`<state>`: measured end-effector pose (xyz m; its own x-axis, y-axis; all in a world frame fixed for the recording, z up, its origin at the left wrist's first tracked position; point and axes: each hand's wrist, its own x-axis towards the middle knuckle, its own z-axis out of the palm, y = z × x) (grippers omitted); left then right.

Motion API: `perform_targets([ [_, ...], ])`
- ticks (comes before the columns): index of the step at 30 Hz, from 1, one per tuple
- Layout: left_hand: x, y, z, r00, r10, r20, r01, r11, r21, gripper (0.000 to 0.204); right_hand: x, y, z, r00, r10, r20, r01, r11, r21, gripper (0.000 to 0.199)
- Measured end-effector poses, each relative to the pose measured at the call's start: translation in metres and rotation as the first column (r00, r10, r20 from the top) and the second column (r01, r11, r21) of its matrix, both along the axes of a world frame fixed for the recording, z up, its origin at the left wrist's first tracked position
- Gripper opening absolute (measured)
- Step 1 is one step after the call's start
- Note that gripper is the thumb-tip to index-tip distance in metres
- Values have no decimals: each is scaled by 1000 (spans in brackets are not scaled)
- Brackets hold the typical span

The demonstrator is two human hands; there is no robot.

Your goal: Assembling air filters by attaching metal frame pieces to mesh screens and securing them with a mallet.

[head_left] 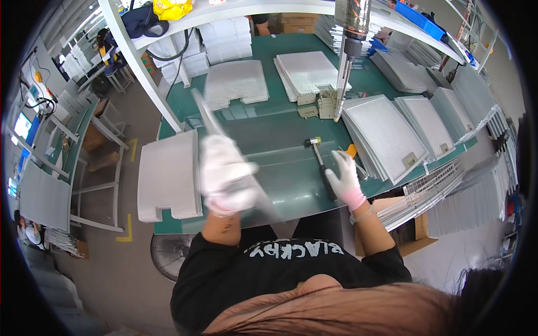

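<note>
My left hand (224, 171), in a white glove and smeared by motion, grips a thin grey panel (205, 112). That panel is tilted nearly edge-on over the green table (291, 193) and is blurred too. Open and holding nothing, my gloved right hand (348, 176) has its fingers apart just right of a hammer (319, 159). The hammer has a dark handle and a yellow-green head end. An orange object (351, 150) lies by the right fingertips, partly hidden. Left of my left hand lies a stack of white mesh panels (168, 173).
Further panel stacks stand at the far left (238, 81), far middle (308, 73) and right (384, 131) of the table. A hanging power screwdriver (353, 45) and small beige metal pieces (327, 105) are beyond the hammer. A white shelf frame (148, 70) rises on the left.
</note>
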<state>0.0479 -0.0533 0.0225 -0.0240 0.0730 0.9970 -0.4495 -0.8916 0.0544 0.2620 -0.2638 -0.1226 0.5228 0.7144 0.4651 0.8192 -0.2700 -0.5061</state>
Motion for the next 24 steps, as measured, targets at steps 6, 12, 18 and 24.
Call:
perform_targets([
  [6,-21,71,8,430,-698,572,901,376,-218,42,23,7,20,993,117,-32,-109,976,187,66],
  [12,45,106,-75,-7,-855,519,945,-176,-277,32,23,6,18,558,397,-729,-286,916,280,67],
  [18,65,70,-99,243,-646,724,567,-511,-646,32,20,-53,41,579,439,-687,44,825,564,65],
  [24,91,56,-129,203,-805,558,353,-471,-808,46,57,-98,44,665,271,-696,149,865,480,62],
])
